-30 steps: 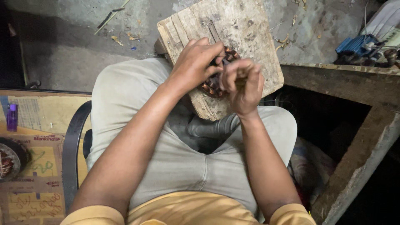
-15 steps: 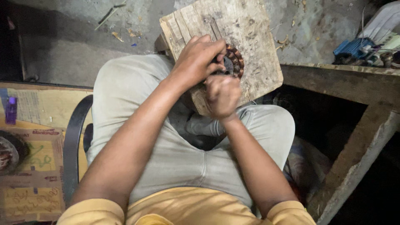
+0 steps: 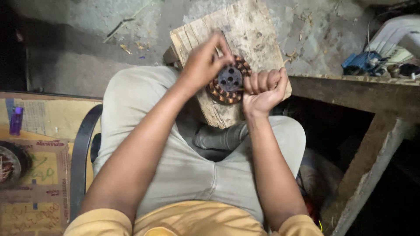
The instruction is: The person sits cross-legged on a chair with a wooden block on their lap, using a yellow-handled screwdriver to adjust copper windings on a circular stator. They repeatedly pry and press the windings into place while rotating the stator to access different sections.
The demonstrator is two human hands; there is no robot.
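A round motor stator [image 3: 228, 84] with copper windings and a dark metal hub lies on a rough wooden board [image 3: 245, 39] resting on my knees. My left hand [image 3: 205, 63] holds the stator's upper left edge, fingers curled over it. Just right of the stator, my right hand [image 3: 264, 89] is closed in a fist, pinching something thin at its right edge; what it grips is too small to make out.
Flattened cardboard [image 3: 35, 175] lies at the left with a purple lighter [image 3: 15, 120] and another wound coil [image 3: 6, 166]. A curved black chair arm [image 3: 81, 153] is beside my left thigh. A wooden bench frame [image 3: 363, 96] stands right; blue item [image 3: 365, 63] behind it.
My right hand has pulled out to the right of the stator, uncovering the hub and windings. My left hand stays on the upper left edge.
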